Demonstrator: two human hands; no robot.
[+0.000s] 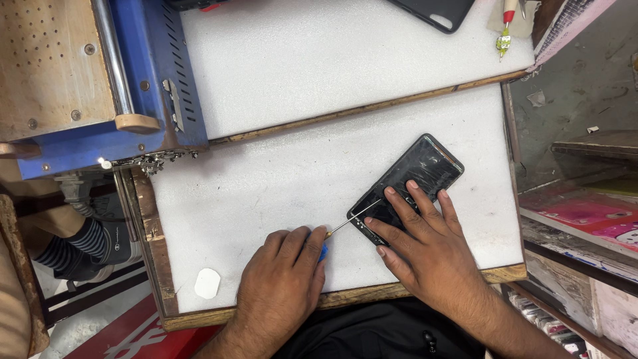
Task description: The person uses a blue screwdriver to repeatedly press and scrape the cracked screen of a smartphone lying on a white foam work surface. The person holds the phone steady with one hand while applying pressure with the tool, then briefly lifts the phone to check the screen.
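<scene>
On the near right of the white tabletop [279,193], the right hand [425,249] spreads flat over the cracked black phone [407,186] to pin it, while the left hand [282,286], its grip closed round a blue-handled screwdriver [345,225], sets the tip at the phone's near-left edge.

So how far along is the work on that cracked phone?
Early, it seems. The phone lies flat on the white pad, cracked screen still on. In hand: the left hand holds a blue-handled screwdriver with its tip at the phone's lower end, while the right hand pins the phone down. Nothing removed shows beside it.
</scene>
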